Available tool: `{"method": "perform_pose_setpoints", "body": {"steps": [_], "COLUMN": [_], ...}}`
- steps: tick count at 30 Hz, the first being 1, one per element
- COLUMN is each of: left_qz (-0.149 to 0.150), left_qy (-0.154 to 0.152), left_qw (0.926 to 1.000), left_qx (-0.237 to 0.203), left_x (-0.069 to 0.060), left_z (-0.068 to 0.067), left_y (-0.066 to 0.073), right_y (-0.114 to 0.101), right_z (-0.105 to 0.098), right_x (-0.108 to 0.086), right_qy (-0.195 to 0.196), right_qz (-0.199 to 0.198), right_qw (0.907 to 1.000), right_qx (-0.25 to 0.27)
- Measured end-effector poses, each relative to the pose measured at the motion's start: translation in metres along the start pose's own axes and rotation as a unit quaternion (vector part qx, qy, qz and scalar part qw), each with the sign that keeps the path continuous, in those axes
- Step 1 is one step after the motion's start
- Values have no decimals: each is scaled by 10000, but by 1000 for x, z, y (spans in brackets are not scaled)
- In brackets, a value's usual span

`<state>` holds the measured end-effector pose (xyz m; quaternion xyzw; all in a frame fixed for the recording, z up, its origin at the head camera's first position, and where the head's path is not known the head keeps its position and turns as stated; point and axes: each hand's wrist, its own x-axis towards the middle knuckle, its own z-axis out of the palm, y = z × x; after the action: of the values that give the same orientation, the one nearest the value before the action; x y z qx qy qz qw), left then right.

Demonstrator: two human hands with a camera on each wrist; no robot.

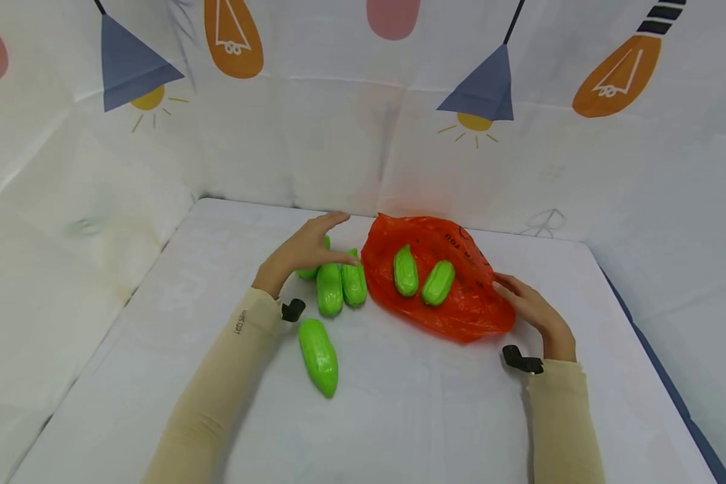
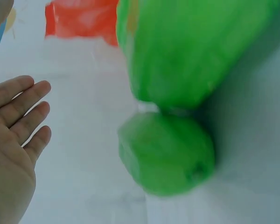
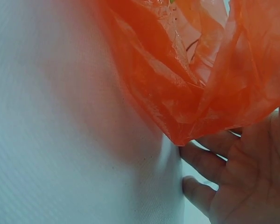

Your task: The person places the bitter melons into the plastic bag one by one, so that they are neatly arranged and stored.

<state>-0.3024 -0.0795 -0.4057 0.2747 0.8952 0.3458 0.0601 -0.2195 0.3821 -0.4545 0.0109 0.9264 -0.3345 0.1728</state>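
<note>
My left hand (image 1: 307, 247) hovers with its thumb spread from its extended fingers over a cluster of glossy green oblong vegetables (image 1: 329, 290). Nothing is between its fingers; the left wrist view shows the bare palm (image 2: 9, 140) beside two blurred vegetables (image 2: 165, 154). An opened red plastic bag (image 1: 399, 312) lies to the right, with two more green vegetables (image 1: 438, 283) on it. At the bag's right edge, my right hand (image 1: 538, 312) holds the plastic between thumb and fingers. Some of its fingers (image 3: 203, 161) pass behind the bag in the right wrist view.
One larger green vegetable (image 1: 318, 357) lies alone nearer the front of the white table (image 1: 411, 417). Black wrist straps (image 1: 293, 310) sit at both sleeve cuffs. A white curtain (image 1: 339, 148) printed with lamps and bulbs hangs behind the table and along its sides.
</note>
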Motion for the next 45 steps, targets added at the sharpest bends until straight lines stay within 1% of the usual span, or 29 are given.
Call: {"method": "perform_pose_setpoints", "body": {"steps": [3, 6, 8, 10, 15, 17, 19, 24, 28, 30, 32, 35, 39, 42, 45], "left_qz": [-252, -507, -606, -672, -742, -757, -712, -610, -599, -551, -568, -641, -698, -674, -702], "left_qy": [-19, -43, -73, -69, -229, -336, -380, -342, -284, -292, -333, -459, -603, -573, -501], "left_qw": [9997, 9987, 9981, 9976, 9967, 9962, 9962, 9953, 9939, 9934, 9925, 9919, 9926, 9940, 9945], "left_qx": [-33, -48, -64, -116, -223, -257, -316, -665, -877, -966, -1029, -1001, -784, -637, -600], "left_x": [-5, -11, -15, -19, -28, -31, -34, -40, -41, -41, -41, -43, -46, -48, -48], "left_z": [-7, -10, -11, -11, -6, -3, 1, 8, 9, 9, 8, 7, 5, 4, 3], "left_y": [-11, -24, -33, -41, -62, -68, -72, -79, -83, -83, -84, -83, -83, -84, -85], "right_y": [0, 0, 0, -1, 0, 1, 2, 2, 1, 1, 1, 1, 1, 1, -1], "right_z": [0, -1, -1, -2, -1, -1, 0, 2, 2, 1, 1, 1, 1, 1, 2], "right_x": [0, 0, 0, 0, 0, -1, -1, 0, 0, 0, -1, -2, -2, -1, -1], "right_qy": [25, 57, 68, 72, 77, 73, 70, 55, 24, 25, 32, 38, 36, 42, 22], "right_qz": [-28, -168, -273, -315, -322, -327, -337, -255, -168, -155, -154, -110, -103, -126, -137], "right_qw": [10000, 9998, 9996, 9995, 9994, 9994, 9994, 9997, 9999, 9999, 9999, 9999, 9999, 9999, 9999], "right_qx": [-42, -57, -42, -32, -37, -42, -41, -31, -24, -23, -30, -23, -30, -7, 29]}}
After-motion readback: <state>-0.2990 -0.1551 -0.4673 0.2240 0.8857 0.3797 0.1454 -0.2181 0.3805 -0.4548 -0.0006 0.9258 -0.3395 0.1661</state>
